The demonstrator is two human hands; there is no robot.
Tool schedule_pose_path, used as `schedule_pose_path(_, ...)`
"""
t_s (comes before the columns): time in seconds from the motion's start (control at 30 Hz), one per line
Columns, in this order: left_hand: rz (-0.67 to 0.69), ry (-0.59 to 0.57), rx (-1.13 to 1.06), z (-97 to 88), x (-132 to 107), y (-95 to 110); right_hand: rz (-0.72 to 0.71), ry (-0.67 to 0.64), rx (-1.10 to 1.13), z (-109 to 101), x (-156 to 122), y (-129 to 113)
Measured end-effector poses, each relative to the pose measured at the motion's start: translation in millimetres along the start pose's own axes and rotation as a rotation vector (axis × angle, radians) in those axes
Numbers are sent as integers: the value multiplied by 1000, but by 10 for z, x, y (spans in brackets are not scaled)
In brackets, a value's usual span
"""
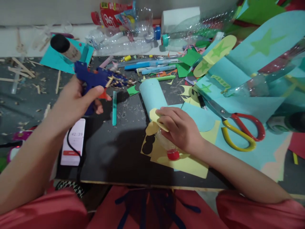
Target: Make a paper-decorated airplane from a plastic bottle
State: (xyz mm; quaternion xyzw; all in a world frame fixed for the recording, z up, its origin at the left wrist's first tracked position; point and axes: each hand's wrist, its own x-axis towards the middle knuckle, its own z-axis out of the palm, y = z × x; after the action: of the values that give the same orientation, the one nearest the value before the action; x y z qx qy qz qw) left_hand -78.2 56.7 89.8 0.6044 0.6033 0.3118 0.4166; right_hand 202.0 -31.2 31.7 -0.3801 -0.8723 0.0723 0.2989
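My left hand (82, 97) is closed around a dark blue hot glue gun (91, 78) with an orange trigger, its nozzle end pointing right. My right hand (177, 127) pinches a small rounded piece of yellow paper (155, 116). That piece lies against the lower end of a bottle wrapped in light blue paper (153, 95). The bottle's clear neck shows below my fingers, with a red cap (173, 154) toward me. Yellow paper sheets with cut-out holes (188, 165) lie under the bottle's neck. A teal strip (114, 108) rests on the table between my hands.
Large scissors (238, 127) with red and yellow handles lie at right, beside a blue paper craft with green stars (267, 43). Clear plastic bottles (126, 44) line the back. A phone (73, 143) with a cable across it lies at left. Wood sticks (22, 67) and paper scraps are scattered around.
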Motion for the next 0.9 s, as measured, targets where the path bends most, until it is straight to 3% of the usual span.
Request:
schedule_pose_path(0.17, -298, 343, -210, 26, 55, -126, -31, 45, -28, 10, 2, 8)
schedule_pose_path(0.27, -377, 359, -251, 17, 170, -173, -26, 51, -37, 11, 7, 6)
schedule_pose_path(0.43, -329, 365, -308, -70, 278, -239, -45, 89, -81, 10, 23, -5)
schedule_pose_path(0.57, -37, 491, -329, 24, 47, -300, -40, 102, -82, 10, 41, -8)
schedule_pose_path(0.6, 51, 463, -257, 97, -58, -296, -41, 101, -82, 8, 47, -10)
schedule_pose_path(0.7, 259, -23, 123, 417, -387, -225, -26, 88, -84, -16, 73, -28)
schedule_pose_path(0.73, 312, -129, 207, 537, -470, -189, -9, 83, -73, -33, 80, -36)
schedule_pose_path(0.83, 421, -252, 318, 838, -576, -101, 124, 68, 37, -114, 98, -38)
schedule_pose_path(0.9, 480, -255, 392, 958, -553, -80, 284, 46, 174, -188, 120, 6)
